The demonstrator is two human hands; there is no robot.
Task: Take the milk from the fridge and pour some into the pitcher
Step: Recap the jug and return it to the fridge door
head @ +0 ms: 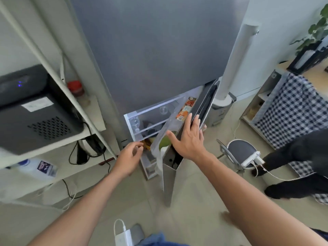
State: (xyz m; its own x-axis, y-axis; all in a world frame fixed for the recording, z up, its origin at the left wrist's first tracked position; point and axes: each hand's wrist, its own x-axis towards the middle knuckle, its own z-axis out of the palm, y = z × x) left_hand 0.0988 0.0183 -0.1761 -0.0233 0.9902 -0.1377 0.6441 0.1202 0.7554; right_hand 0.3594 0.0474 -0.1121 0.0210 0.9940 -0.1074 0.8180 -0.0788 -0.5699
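A tall grey fridge (156, 50) stands ahead, its lower door (200, 110) swung partly open to the right. My right hand (188, 139) rests flat on the top edge of that door, fingers spread and holding nothing. My left hand (129, 157) hovers at the fridge opening with its fingers loosely curled and empty. Inside are lit glass shelves (150, 112), and an orange-labelled carton (186, 108) stands in the door rack. A green round object (165, 142) sits lower in the door. I cannot tell which item is the milk. No pitcher is in view.
A white shelf unit (53, 96) on the left holds a black microwave (35, 107) and a red-lidded jar (76, 87). A white column fan (234, 68) stands right of the fridge, with a round stool (239, 153), a checkered-cloth cabinet (291, 110) and another person's dark sleeve (298, 153). A white charger (122, 237) lies on the floor.
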